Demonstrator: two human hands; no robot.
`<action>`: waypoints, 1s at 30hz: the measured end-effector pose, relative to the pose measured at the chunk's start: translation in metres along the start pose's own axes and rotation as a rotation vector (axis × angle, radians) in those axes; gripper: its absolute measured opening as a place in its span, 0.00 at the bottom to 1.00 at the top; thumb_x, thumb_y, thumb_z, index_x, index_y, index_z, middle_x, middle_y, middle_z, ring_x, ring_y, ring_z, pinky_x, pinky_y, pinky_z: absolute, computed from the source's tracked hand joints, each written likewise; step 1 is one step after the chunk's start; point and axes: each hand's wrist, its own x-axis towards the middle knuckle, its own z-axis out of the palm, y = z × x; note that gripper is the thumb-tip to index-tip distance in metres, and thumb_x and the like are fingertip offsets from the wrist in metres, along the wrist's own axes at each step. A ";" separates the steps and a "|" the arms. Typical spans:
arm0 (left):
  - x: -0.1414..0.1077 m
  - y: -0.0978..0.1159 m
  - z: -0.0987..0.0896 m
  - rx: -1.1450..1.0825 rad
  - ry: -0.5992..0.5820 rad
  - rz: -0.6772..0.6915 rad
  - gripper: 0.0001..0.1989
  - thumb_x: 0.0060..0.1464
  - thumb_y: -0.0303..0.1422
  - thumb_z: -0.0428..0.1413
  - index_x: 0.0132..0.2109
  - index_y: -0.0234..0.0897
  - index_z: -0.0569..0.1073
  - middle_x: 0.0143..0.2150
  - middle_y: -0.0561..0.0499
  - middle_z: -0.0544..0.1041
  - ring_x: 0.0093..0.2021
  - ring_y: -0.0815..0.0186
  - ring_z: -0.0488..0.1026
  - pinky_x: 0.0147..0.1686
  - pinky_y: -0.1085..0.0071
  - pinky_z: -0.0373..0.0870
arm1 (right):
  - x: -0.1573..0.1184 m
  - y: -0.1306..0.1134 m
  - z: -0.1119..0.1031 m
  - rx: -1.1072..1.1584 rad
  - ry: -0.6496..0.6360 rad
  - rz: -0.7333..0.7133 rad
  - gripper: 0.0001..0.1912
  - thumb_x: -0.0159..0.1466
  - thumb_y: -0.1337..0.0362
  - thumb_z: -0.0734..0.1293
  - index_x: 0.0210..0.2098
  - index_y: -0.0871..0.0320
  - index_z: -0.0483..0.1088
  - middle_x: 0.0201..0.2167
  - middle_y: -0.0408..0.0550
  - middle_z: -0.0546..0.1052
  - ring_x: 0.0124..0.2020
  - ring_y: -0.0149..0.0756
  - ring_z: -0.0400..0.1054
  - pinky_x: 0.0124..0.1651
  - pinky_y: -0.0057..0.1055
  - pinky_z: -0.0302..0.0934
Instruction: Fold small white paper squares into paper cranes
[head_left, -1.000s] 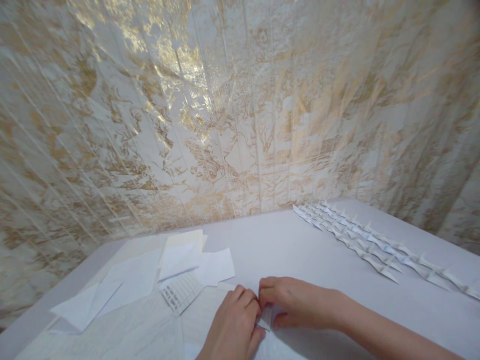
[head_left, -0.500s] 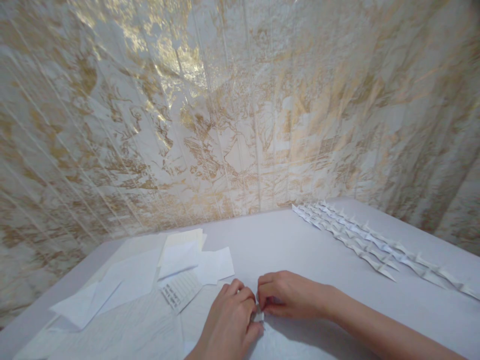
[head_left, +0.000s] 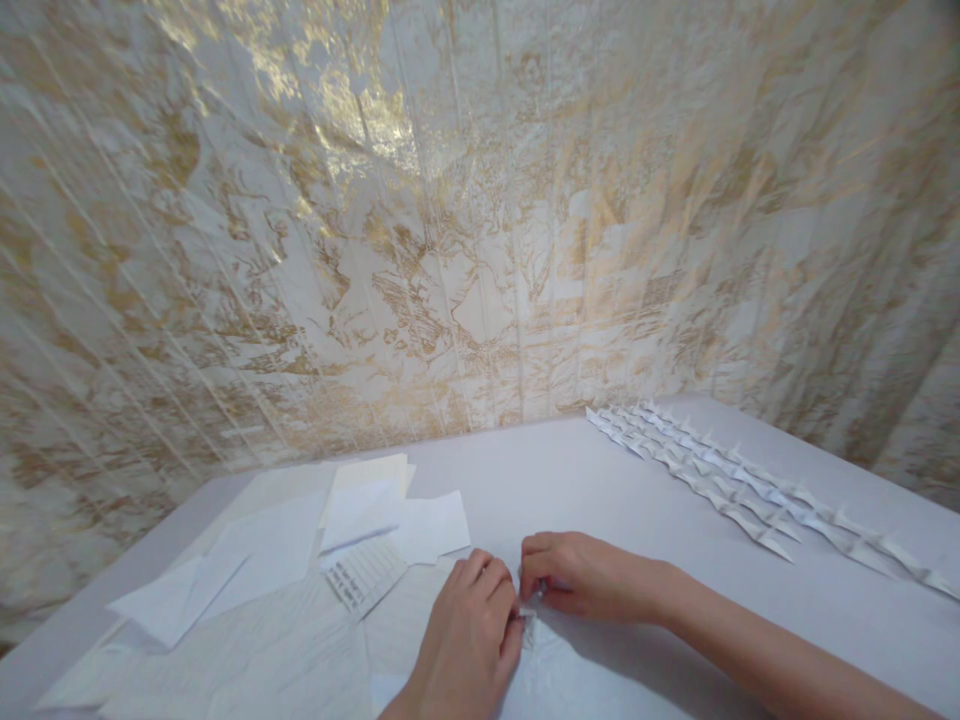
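Note:
Between my hands, near the front of the table, is a small folded piece of paper (head_left: 529, 628), mostly covered by my fingers. My left hand (head_left: 474, 630) is closed on its left side, with the thumb pressed against it. The fingers of my right hand (head_left: 561, 575) are pinched together at the paper's upper end. How the paper is folded there cannot be made out.
Several folded paper pieces (head_left: 720, 485) lie in rows at the right. Loose white sheets (head_left: 270, 545) and a small printed paper (head_left: 365, 577) overlap on the left of the table (head_left: 517, 480). A gold-patterned curtain (head_left: 465, 250) hangs behind.
My right hand has shifted slightly up and to the right. My left thumb has drawn in closer to the fingers, and more of the small paper shows below my right hand.

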 end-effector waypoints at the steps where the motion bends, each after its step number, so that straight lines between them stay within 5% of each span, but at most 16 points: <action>1: 0.000 0.000 0.000 -0.002 0.003 0.008 0.09 0.53 0.18 0.55 0.35 0.35 0.74 0.38 0.48 0.77 0.44 0.56 0.71 0.44 0.59 0.70 | 0.000 0.001 0.001 0.002 0.009 0.008 0.15 0.59 0.81 0.67 0.39 0.59 0.78 0.38 0.47 0.77 0.42 0.38 0.72 0.47 0.28 0.63; 9: 0.004 0.001 0.001 0.011 0.041 -0.021 0.08 0.55 0.18 0.55 0.35 0.35 0.73 0.36 0.48 0.77 0.40 0.57 0.72 0.42 0.59 0.71 | 0.003 0.009 0.004 0.103 0.034 0.035 0.07 0.60 0.74 0.72 0.36 0.58 0.79 0.33 0.44 0.75 0.36 0.36 0.70 0.40 0.26 0.62; 19: 0.004 0.003 0.005 -0.027 0.041 -0.071 0.09 0.54 0.17 0.55 0.34 0.37 0.71 0.37 0.49 0.76 0.41 0.57 0.71 0.40 0.62 0.68 | 0.006 0.015 0.009 0.200 0.075 0.064 0.09 0.57 0.77 0.71 0.34 0.59 0.80 0.31 0.43 0.76 0.34 0.34 0.69 0.38 0.25 0.61; 30: 0.007 0.002 0.005 -0.172 0.022 -0.165 0.12 0.52 0.18 0.52 0.30 0.39 0.64 0.33 0.50 0.74 0.40 0.58 0.70 0.41 0.64 0.65 | 0.011 0.017 0.016 0.198 0.174 0.132 0.07 0.53 0.73 0.78 0.29 0.58 0.78 0.32 0.42 0.77 0.41 0.37 0.69 0.54 0.34 0.56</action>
